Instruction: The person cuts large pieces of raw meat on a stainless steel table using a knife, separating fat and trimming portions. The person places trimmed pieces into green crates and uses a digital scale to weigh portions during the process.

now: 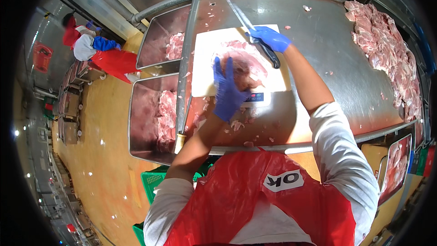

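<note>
A raw meat piece [246, 66] lies on a white cutting board [205, 45], which rests on a scale with a keypad [253, 97] showing below it. My left hand [226, 91], in a blue glove, touches the meat from the lower left with its fingers spread. My right hand [271, 38], also blue-gloved, grips a knife with a black handle [271, 56]; its long blade [239, 11] points up and left beyond the board. A rod with a pale handle [180, 143] lies along the steel table's left side.
Steel table [318, 32] has piled meat [378, 45] at right. Two steel bins [157, 48] [143, 114] holding meat sit left; another tray [395, 168] lies lower right. Green crates [152, 187] are below. A co-worker in red apron [111, 64] is at upper left, near carts [69, 102].
</note>
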Available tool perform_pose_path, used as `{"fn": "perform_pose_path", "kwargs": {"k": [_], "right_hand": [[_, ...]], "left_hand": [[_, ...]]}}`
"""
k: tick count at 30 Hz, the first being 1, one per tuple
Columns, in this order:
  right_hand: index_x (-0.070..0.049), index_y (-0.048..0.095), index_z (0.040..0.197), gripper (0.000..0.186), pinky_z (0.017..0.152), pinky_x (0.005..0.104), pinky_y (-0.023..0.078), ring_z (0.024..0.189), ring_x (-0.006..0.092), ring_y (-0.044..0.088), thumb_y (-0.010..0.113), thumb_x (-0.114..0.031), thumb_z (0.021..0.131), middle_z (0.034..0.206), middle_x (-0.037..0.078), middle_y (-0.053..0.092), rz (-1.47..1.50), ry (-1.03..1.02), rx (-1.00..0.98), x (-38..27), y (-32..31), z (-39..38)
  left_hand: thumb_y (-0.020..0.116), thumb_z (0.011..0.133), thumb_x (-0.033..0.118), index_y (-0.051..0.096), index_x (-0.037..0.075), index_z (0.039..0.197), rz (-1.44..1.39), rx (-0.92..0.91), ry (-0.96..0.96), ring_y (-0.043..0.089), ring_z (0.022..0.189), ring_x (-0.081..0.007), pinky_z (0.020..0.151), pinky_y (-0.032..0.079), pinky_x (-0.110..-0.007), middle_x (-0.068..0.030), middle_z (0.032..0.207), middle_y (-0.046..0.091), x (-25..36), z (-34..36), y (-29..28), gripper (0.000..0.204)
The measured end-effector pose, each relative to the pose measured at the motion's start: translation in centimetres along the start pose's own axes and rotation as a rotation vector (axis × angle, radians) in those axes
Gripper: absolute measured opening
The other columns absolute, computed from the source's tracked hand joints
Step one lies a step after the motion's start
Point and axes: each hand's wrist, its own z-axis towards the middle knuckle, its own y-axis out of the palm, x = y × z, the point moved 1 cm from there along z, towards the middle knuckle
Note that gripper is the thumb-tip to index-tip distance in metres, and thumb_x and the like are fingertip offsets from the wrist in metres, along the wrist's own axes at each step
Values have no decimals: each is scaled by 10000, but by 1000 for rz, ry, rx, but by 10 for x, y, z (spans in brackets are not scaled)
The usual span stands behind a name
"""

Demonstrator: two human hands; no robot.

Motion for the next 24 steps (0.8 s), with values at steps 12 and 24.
{"fn": "perform_pose_path", "kwargs": {"k": [12,24], "right_hand": [[-14,652,1040,322,706,252,500,766,117,572,567,-309,946,928,43,648,114,73,-127,16,14,9],[-92,640,950,250,492,219,466,599,82,533,579,-335,950,804,-10,598,368,183,22,1,43,3]], "left_hand": [[668,719,187,203,-57,1482,-719,103,-435,350,1370,-262,1107,309,-336,-201,1515,298,-92,18,-44,926],[609,930,244,426,-60,1356,-179,460,-72,508,1213,-341,1025,399,-379,-242,1320,518,-112,76,26,554]]}}
